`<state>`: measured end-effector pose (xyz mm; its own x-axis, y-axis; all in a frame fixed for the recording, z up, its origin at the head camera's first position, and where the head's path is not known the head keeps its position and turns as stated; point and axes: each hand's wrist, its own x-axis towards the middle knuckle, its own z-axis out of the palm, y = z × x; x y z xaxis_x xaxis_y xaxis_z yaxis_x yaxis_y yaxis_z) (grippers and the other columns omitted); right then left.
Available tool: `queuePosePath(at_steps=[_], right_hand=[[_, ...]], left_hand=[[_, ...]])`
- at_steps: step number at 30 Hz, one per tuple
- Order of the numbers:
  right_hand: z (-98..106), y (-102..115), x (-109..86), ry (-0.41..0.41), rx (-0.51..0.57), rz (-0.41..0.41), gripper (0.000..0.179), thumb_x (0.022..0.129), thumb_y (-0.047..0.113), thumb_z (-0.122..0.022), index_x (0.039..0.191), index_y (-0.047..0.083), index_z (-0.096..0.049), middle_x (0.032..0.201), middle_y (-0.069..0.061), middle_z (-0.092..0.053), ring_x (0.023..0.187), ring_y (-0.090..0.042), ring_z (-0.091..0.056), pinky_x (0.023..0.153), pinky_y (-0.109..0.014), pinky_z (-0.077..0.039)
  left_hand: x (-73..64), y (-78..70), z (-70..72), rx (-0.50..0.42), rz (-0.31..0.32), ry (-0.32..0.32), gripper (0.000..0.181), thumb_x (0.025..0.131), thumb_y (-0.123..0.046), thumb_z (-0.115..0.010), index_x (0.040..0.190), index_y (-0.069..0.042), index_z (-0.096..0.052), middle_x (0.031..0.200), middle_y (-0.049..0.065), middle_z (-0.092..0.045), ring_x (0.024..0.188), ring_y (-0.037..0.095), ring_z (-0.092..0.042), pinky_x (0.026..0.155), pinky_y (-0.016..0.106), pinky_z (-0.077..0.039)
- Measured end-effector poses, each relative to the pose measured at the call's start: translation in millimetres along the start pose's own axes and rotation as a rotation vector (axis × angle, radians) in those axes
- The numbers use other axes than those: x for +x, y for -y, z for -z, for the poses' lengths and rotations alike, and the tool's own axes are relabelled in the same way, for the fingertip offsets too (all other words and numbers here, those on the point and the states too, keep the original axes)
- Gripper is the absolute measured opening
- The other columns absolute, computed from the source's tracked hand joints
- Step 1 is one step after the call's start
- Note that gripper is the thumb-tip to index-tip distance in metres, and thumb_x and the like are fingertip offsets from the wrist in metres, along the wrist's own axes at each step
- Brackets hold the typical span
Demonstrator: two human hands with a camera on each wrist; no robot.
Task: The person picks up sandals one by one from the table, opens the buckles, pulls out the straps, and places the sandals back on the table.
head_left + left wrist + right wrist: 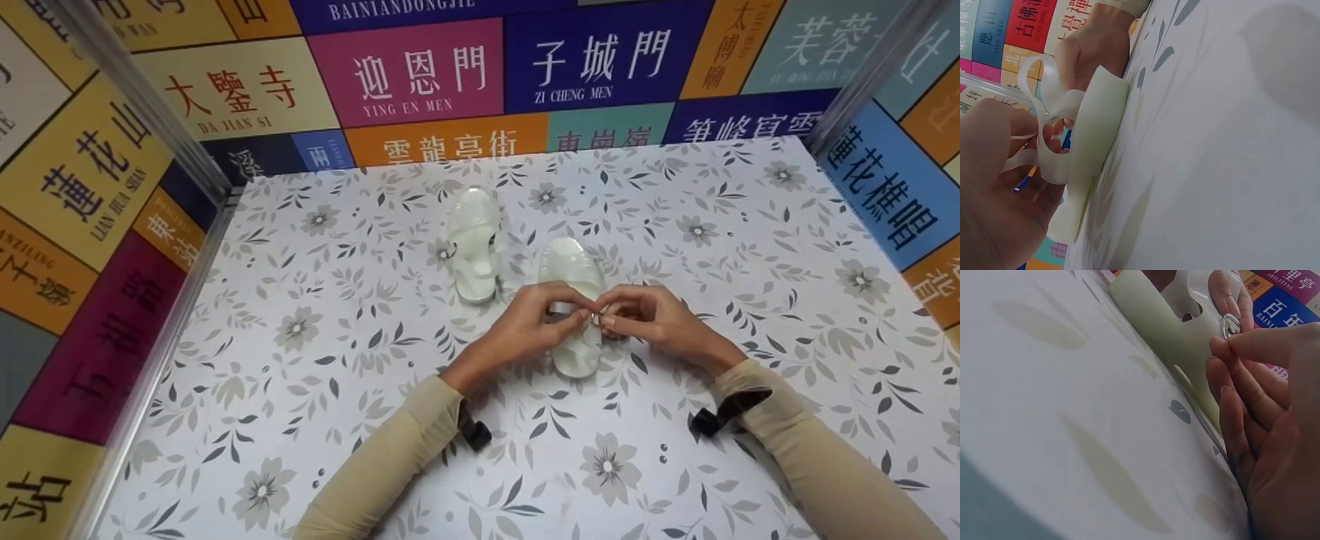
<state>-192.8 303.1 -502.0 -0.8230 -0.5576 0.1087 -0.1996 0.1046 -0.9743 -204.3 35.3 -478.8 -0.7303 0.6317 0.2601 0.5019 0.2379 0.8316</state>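
A pearly white sandal (pixel 576 358) lies sole down on the table, both hands at its ankle strap (pixel 1051 169). My left hand (pixel 525 324) comes in from the left and pinches the strap between thumb and fingers. From the other side my right hand (pixel 660 321) pinches the small metal buckle (pixel 1231 326) with thumb and index finger, its other fingers curled loosely beside the sole. The fingertips of both hands meet close together over the sandal. In the left wrist view the strap loops up above the heel. The hands hide part of the sandal's middle in the head view.
A matching sandal (pixel 474 214) lies to the left and farther back, toe pointing away. The table (pixel 360 450) has a white covering printed with grey leaves and flowers. Panels with colourful lettering (pixel 420 71) stand along the back and both sides.
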Motion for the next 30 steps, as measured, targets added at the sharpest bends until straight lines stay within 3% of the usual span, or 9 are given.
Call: queuePosePath(at_steps=[10,15,19,24,30], right_hand=[[1.6,0.2,1.7,0.037,0.009,-0.006,0.019,0.105,0.003,-0.067,0.121,-0.007,-0.067,0.098,-0.025,-0.074,0.084,-0.023,-0.075,0.076,-0.029,-0.065],[1.3,0.3,1.9,0.031,0.012,-0.02,0.016,0.105,0.004,-0.067,0.117,-0.006,-0.066,0.095,-0.025,-0.073,0.083,-0.022,-0.074,0.075,-0.029,-0.065],[1.4,-0.1,1.7,0.022,-0.008,-0.027,0.016,0.105,0.006,-0.067,0.117,-0.005,-0.067,0.094,-0.025,-0.073,0.082,-0.024,-0.074,0.072,-0.03,-0.065],[0.6,0.2,0.9,0.004,-0.055,-0.053,0.018,0.105,0.01,-0.069,0.12,0.0,-0.069,0.097,-0.022,-0.074,0.08,-0.022,-0.073,0.071,-0.03,-0.064],[-0.2,-0.5,2.6,-0.015,-0.081,-0.072,0.018,0.106,0.014,-0.07,0.12,0.002,-0.07,0.097,-0.02,-0.076,0.08,-0.021,-0.074,0.071,-0.029,-0.064]], left_hand=[[-0.1,-1.5,1.6,0.012,0.009,-0.018,0.021,0.102,-0.01,-0.072,0.121,-0.014,-0.081,0.121,-0.001,-0.08,0.115,0.006,-0.071,0.105,0.019,-0.057],[-0.2,-2.9,2.1,0.012,0.004,-0.071,0.025,0.102,-0.012,-0.072,0.127,-0.014,-0.078,0.125,0.004,-0.08,0.119,0.009,-0.072,0.108,0.02,-0.056],[0.8,-4.3,4.0,0.02,-0.02,-0.12,0.035,0.102,-0.013,-0.074,0.137,-0.01,-0.07,0.122,0.009,-0.079,0.114,0.012,-0.074,0.099,0.02,-0.06],[1.2,-5.9,5.9,0.168,-0.067,-0.187,0.053,0.1,-0.021,-0.079,0.148,-0.012,-0.06,0.13,0.003,-0.072,0.121,0.016,-0.068,0.106,0.024,-0.055],[0.5,-7.4,8.3,0.28,-0.043,-0.281,0.052,0.099,-0.03,-0.081,0.146,-0.017,-0.062,0.148,0.0,-0.064,0.14,0.018,-0.054,0.121,0.034,-0.045]])
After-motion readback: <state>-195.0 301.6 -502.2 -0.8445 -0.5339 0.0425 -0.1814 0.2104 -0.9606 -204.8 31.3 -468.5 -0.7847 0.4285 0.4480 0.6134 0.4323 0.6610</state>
